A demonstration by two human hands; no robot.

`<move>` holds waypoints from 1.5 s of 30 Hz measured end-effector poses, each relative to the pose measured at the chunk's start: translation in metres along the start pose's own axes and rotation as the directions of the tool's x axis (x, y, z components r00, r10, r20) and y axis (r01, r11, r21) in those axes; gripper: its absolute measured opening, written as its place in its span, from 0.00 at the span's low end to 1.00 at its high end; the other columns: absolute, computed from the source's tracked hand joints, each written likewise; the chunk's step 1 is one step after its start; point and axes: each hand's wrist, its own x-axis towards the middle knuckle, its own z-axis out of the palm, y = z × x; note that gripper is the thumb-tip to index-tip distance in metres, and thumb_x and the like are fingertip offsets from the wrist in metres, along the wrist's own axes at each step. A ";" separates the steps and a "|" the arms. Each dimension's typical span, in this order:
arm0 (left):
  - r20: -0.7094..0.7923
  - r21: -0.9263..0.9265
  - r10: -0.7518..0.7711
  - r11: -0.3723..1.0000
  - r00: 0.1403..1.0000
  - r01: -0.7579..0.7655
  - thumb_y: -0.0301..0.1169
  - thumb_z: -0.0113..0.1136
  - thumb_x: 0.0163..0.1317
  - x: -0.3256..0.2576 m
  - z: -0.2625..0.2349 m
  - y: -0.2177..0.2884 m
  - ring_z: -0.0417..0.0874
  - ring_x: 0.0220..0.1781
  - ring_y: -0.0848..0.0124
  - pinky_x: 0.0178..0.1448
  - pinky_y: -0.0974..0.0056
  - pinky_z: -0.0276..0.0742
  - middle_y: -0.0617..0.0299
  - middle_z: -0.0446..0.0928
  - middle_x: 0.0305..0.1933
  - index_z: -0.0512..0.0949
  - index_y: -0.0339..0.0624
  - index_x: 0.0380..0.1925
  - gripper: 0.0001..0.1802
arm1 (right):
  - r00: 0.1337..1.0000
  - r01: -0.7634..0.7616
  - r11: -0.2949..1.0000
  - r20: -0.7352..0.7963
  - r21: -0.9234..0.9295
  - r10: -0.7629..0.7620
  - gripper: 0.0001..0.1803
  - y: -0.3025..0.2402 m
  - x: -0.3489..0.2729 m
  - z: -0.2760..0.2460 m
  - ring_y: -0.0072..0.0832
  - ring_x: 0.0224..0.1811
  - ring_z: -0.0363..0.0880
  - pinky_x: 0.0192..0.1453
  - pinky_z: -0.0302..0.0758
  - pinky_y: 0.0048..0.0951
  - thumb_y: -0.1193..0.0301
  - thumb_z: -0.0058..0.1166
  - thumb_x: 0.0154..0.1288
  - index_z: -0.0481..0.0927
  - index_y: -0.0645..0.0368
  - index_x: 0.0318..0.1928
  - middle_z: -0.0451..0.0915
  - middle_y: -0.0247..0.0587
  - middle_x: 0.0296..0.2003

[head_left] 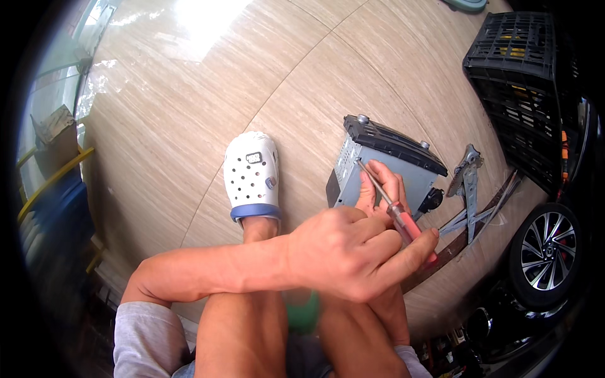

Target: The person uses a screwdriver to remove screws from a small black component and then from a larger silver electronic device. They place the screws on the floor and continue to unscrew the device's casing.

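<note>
A grey metal box with a black front and two knobs, like a car stereo (396, 165), rests on the tiled floor in front of me. My left hand (353, 252) reaches across from the left, its fingers closed on the red handle of a screwdriver (403, 222). The tool slants up and left, its tip by the top edge of the stereo's metal casing. Partly hidden beneath the left hand, my right hand (384, 184) has its fingers curled about the screwdriver's shaft, close to the tip. Whether the tip touches a screw is too small to tell.
Right of the stereo lie a metal scissor-type mechanism (469, 183) and long strips. Beyond stands a black plastic crate (517, 75), with a wheel (547, 251) below it. A white clog (251, 173) is on my foot. Blue and yellow items (60, 208) stand at left.
</note>
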 end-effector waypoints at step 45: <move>-0.027 0.002 -0.038 0.999 0.999 0.038 0.29 0.67 0.54 0.000 0.007 0.003 0.70 0.16 0.81 0.17 0.72 0.63 0.72 0.61 0.18 0.83 0.31 0.39 0.14 | 0.826 0.493 0.781 -0.076 -0.384 -0.558 0.16 -0.004 0.000 0.003 0.45 0.49 0.79 0.53 0.77 0.39 0.75 0.50 0.75 0.75 0.73 0.57 0.77 0.55 0.50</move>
